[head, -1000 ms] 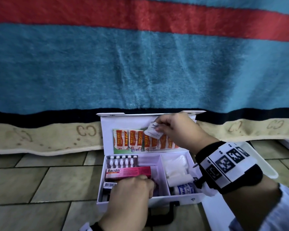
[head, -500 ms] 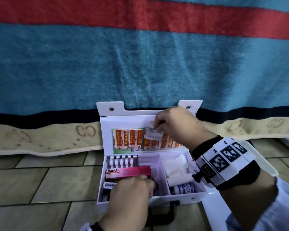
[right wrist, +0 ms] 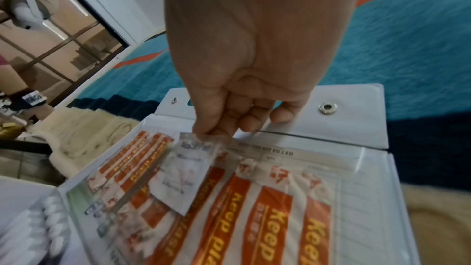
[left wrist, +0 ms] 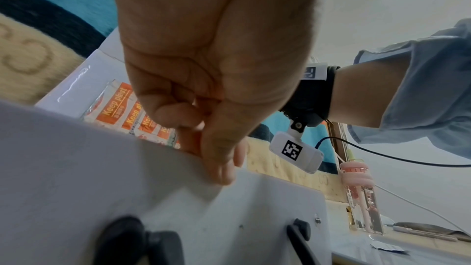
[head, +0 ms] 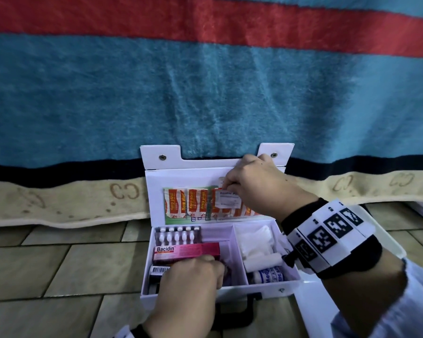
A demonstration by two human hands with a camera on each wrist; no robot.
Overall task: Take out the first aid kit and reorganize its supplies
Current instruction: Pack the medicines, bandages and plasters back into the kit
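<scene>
The white first aid kit (head: 274, 286) stands open on the floor, its lid (head: 181, 176) upright against a blanket. My right hand (head: 232, 186) pinches the top of a small white sachet (head: 227, 200) at the lid's clear pocket, over the orange plasters (head: 183, 203). In the right wrist view the sachet (right wrist: 183, 176) hangs from my right hand (right wrist: 211, 130) across the plasters (right wrist: 270, 219). My left hand (head: 195, 272) grips the kit's front wall (left wrist: 102, 168), thumb outside. The tray holds a pink Bacidin box (head: 186, 250), vials (head: 178, 236), gauze (head: 254, 237) and a bandage roll (head: 269, 275).
A blue, red and beige blanket (head: 205, 93) hangs right behind the kit. Tiled floor (head: 59, 264) lies to the left. A white plastic container (head: 388, 242) sits under my right forearm. The kit's black handle (head: 232, 313) faces me. A clear bottle (left wrist: 362, 194) stands off to the right.
My right hand lowered the sachet from the lid's top edge down over the plasters. The lid's snap flaps swung up into view. My left hand stayed on the front wall.
</scene>
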